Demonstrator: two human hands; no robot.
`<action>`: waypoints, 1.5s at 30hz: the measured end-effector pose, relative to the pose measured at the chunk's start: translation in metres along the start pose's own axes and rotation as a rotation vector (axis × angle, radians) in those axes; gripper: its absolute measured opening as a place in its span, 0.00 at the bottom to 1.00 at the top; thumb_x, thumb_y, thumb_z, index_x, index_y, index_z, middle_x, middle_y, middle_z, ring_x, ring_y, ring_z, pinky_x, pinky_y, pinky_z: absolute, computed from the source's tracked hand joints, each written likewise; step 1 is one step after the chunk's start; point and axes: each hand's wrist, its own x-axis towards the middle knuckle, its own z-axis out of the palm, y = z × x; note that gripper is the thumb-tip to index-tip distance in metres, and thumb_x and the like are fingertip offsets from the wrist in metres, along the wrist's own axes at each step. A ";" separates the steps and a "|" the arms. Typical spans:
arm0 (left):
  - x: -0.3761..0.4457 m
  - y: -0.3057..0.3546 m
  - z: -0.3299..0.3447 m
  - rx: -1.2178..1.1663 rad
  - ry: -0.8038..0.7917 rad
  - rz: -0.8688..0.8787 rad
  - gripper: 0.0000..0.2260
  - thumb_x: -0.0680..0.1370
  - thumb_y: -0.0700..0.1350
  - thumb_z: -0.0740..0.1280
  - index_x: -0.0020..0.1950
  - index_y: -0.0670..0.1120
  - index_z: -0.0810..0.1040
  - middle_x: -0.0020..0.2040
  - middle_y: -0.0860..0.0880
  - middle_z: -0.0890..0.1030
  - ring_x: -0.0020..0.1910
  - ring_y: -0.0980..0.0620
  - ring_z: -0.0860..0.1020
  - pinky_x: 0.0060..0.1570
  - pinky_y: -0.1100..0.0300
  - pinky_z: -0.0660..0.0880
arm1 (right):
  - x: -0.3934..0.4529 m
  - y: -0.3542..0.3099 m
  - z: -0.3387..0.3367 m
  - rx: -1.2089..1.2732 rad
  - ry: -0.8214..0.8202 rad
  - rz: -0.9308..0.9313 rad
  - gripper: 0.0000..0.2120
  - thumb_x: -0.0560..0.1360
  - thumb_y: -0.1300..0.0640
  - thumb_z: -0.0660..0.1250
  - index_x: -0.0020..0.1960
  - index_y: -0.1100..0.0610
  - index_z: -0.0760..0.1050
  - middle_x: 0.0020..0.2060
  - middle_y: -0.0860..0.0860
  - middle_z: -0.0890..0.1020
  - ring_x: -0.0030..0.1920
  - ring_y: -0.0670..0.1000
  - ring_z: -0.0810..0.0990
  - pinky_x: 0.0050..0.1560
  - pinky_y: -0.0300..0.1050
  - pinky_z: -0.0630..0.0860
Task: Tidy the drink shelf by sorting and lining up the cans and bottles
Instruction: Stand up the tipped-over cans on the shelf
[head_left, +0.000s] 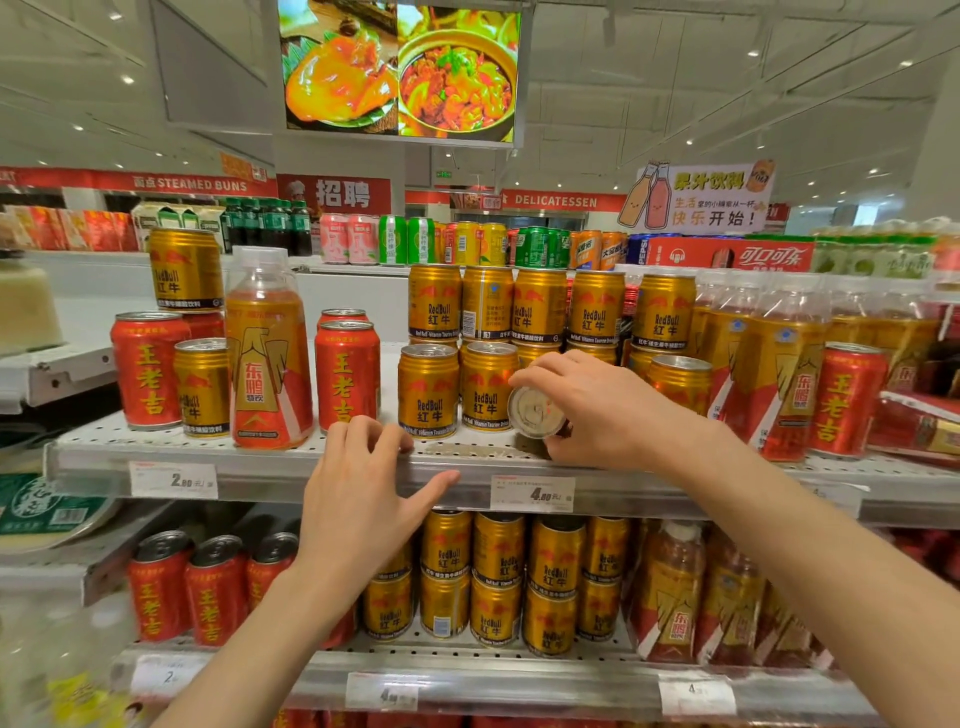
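My right hand (605, 408) grips a gold Red Bull can (535, 413) tipped on its side, its round end facing me, just above the white perforated shelf (467, 452). To its left stand two upright gold Red Bull cans (428, 392), with more stacked behind them (540, 306). My left hand (363, 488) rests with fingers spread on the shelf's front edge and holds nothing. Further left stand red cans (347, 376), a gold can (202, 387) and an orange bottle (267, 353).
Orange bottles (769, 374) and a red can (847, 400) fill the shelf's right side. Price tags (532, 493) hang on the shelf edge. The shelf below holds red cans (208, 592), gold cans (498, 577) and bottles (670, 592). Shop signs and other drinks stand behind.
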 end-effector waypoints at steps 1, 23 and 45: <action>0.000 0.000 0.000 0.001 -0.002 0.004 0.25 0.71 0.71 0.66 0.51 0.50 0.78 0.48 0.52 0.73 0.52 0.52 0.71 0.39 0.57 0.77 | -0.001 0.002 -0.002 0.054 0.026 0.025 0.35 0.74 0.47 0.72 0.77 0.46 0.62 0.71 0.46 0.71 0.69 0.50 0.69 0.62 0.47 0.76; 0.005 0.007 0.005 -0.030 -0.020 0.129 0.19 0.73 0.66 0.69 0.50 0.51 0.79 0.47 0.54 0.74 0.48 0.54 0.71 0.40 0.61 0.74 | 0.007 0.006 0.000 0.532 0.089 0.330 0.21 0.82 0.43 0.60 0.72 0.49 0.72 0.64 0.49 0.80 0.59 0.49 0.79 0.60 0.50 0.79; 0.015 0.053 0.025 -0.057 -0.019 0.254 0.18 0.72 0.64 0.69 0.47 0.50 0.79 0.44 0.53 0.76 0.46 0.52 0.74 0.40 0.62 0.67 | -0.082 0.030 0.033 0.441 0.229 0.182 0.39 0.71 0.50 0.77 0.77 0.49 0.62 0.74 0.46 0.68 0.75 0.46 0.64 0.76 0.47 0.64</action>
